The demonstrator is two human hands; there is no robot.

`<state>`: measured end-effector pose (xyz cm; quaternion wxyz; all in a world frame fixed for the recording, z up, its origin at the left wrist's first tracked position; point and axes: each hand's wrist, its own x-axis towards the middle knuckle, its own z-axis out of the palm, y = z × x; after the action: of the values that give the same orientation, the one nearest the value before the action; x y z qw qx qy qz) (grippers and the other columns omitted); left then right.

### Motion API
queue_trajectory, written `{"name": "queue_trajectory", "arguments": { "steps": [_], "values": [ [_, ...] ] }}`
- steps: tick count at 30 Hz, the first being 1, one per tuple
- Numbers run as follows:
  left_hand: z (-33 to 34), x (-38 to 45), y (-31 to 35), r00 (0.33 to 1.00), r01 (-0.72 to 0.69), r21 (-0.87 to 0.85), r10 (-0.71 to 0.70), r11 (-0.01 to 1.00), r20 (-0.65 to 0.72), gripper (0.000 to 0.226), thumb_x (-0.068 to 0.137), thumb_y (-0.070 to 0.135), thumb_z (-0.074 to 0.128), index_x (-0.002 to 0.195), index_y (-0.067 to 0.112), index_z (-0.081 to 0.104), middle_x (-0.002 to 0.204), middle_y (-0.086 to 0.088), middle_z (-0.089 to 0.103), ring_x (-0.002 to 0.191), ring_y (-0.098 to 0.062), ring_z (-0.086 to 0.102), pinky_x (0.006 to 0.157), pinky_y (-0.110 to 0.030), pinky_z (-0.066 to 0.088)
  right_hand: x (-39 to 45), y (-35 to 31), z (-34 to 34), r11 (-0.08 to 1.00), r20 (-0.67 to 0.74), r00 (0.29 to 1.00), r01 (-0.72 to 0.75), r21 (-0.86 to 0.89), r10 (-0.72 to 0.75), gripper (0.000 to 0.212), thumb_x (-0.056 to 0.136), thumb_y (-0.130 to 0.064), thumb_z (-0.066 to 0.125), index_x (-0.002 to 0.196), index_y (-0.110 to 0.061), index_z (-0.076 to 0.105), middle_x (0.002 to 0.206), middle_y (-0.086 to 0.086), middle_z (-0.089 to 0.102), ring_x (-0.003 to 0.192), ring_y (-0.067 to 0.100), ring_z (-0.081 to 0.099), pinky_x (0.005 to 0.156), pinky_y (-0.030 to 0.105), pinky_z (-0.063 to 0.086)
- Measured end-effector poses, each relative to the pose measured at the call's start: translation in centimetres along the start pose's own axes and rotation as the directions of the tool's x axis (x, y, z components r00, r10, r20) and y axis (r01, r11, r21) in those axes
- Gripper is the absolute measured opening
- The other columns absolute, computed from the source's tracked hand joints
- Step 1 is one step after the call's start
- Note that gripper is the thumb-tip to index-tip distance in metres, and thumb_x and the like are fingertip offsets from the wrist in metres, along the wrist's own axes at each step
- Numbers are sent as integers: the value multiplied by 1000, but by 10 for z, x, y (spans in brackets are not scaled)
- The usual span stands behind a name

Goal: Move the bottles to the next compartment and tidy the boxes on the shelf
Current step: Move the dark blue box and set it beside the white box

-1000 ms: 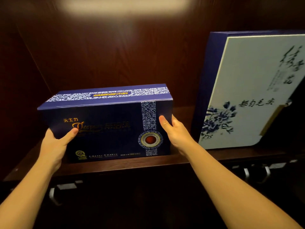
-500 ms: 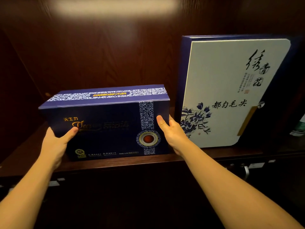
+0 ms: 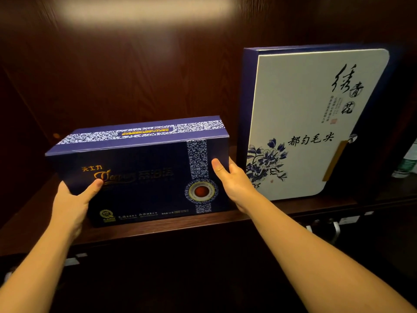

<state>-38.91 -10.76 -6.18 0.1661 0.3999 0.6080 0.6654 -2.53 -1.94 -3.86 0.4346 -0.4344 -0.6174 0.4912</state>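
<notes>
On the dark wooden shelf, toward its left side, sits the dark blue box that I am gripping at both ends. It lies lengthwise with its long front face toward me, gold lettering on the left of that face and a blue-and-white patterned band running down the right, with a round red-centred emblem on the band. My left hand clasps the box's lower left corner, thumb pressed flat on the front face and the other fingers hidden round the end. My right hand clasps the right end, thumb lying on the front edge beside the patterned band, the remaining fingers out of sight behind the box. Both forearms reach up from the bottom of the view.

Just beside the right end of the box, close to my right hand, stands a taller white box with a blue spine, upright and leaning back a little. Its front carries black brush lettering, a blue flower at the lower left and a tan strip near its right edge. At the far right edge, past a dark divider, part of a bottle with a green-and-white label shows in the neighbouring compartment. Below the shelf edge, small metal handles and pale labels catch the light.
</notes>
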Motion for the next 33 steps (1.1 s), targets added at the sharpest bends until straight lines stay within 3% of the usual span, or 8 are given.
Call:
{"name": "queue_trajectory", "arguments": {
  "steps": [3,9,14,18,21,24,28,33],
  "values": [
    [1,-3,0,1000,-2,16,2,1000,-8,70,51,66,79,111,38,57,112,10,65,100,-9,62,79,-28,46,1,0,-2,1000,-12,1000,-10,3,10,69,89,-66,50,150,-39,34,148,-12,48,134,13,43,106,32,34],
    [3,-2,-1,1000,7,13,-7,1000,-12,64,48,69,78,103,44,56,112,10,64,100,-12,61,80,-32,47,-2,0,-3,1000,-24,999,-21,10,21,65,92,-62,50,150,-38,36,143,-14,51,131,12,45,100,29,35],
    [15,-5,2,1000,5,15,-5,1000,23,72,54,64,79,115,37,55,113,9,64,99,-10,61,80,-33,48,-13,-8,-10,999,-140,990,-32,-35,27,56,95,-56,50,144,-30,47,134,-8,59,122,15,54,100,33,42],
    [28,-7,2,1000,-7,21,7,1000,22,60,67,49,80,119,33,54,111,11,64,100,-11,61,78,-31,46,-25,-16,-5,940,-366,929,-79,-331,-51,51,97,-55,47,111,-9,63,90,-1,63,86,23,57,70,32,39],
    [30,-8,1,1000,-16,41,15,999,12,55,70,46,79,118,33,56,112,8,65,98,-11,61,78,-31,46,-32,-17,-10,795,-402,901,-123,-594,-162,47,98,-51,49,82,-7,57,70,5,57,68,28,54,55,33,32],
    [31,-8,2,1000,-10,30,10,999,-1,45,70,44,79,109,39,57,109,10,65,96,-9,62,75,-30,46,-38,-14,-21,758,-388,900,-110,-643,-199,50,97,-45,55,62,-11,42,54,3,46,54,26,44,45,34,26],
    [31,-13,4,1000,9,22,-9,1000,-3,58,62,55,80,112,38,57,111,10,65,97,-8,62,79,-34,48,-40,-13,-16,796,-382,902,-77,-600,-201,50,97,-37,58,58,-15,35,53,2,43,47,19,35,46,34,24],
    [31,-18,6,1000,1,42,0,999,-25,61,63,53,79,116,36,56,110,11,65,96,-7,61,76,-30,47,-41,-15,-14,747,-373,906,-106,-657,-200,36,99,-25,54,68,-10,44,58,5,46,61,28,45,56,32,33]
  ]
}}
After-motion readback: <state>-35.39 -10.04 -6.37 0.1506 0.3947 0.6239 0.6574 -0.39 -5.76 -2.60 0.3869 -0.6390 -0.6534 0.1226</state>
